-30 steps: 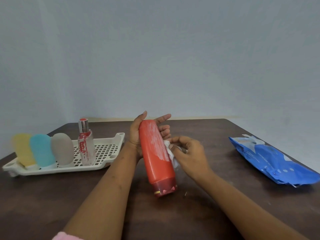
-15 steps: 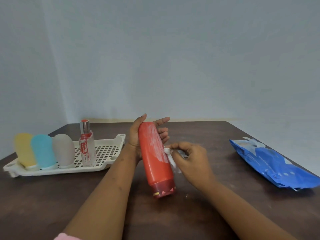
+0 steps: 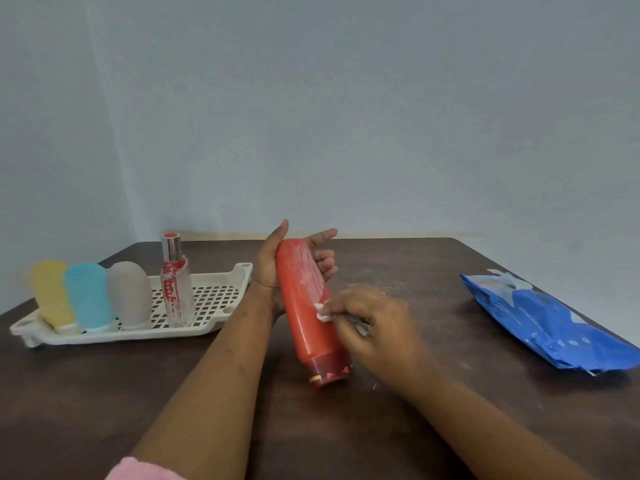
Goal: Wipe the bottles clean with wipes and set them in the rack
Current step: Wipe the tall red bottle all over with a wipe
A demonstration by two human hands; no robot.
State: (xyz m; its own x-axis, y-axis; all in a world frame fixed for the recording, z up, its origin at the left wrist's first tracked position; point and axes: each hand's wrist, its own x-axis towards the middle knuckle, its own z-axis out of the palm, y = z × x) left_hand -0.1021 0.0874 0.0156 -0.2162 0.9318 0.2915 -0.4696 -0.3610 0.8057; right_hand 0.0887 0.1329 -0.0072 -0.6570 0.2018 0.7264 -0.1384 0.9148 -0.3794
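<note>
The wiping step is in hand, on the red bottle (image 3: 309,327) at the centre of the frame. It leans with its dark cap (image 3: 329,371) low and toward the bottom of the picture and its rounded end up toward the far edge of the table (image 3: 450,410). Whether the cap touches the table I cannot tell.

The left hand (image 3: 277,268) holds the bottle's upper end from behind. Its thumb stands up along the left side and its fingers (image 3: 325,265) wrap round the right, the forefinger held straighter than the rest. The right hand (image 3: 377,323) comes in from the right, a little blurred. It pinches a crumpled white wipe (image 3: 323,312) tight in its fingertips and presses it against the middle of the bottle.

Whitish streaks cover the upper half of the bottle, so I judge the cleaning is only part done. The next move looks to be more rubbing up toward those streaks, probably with the bottle turned in the left hand. After that it goes to the rack (image 3: 221,303) at the left of the frame, which has open grid at its right end. Standing in the rack are a yellow bottle (image 3: 52,292), a blue bottle (image 3: 89,296), a grey bottle (image 3: 130,294) and a clear spray bottle (image 3: 176,285). The blue pack of wipes (image 3: 550,323) lies at the right edge, well apart from both hands.
</note>
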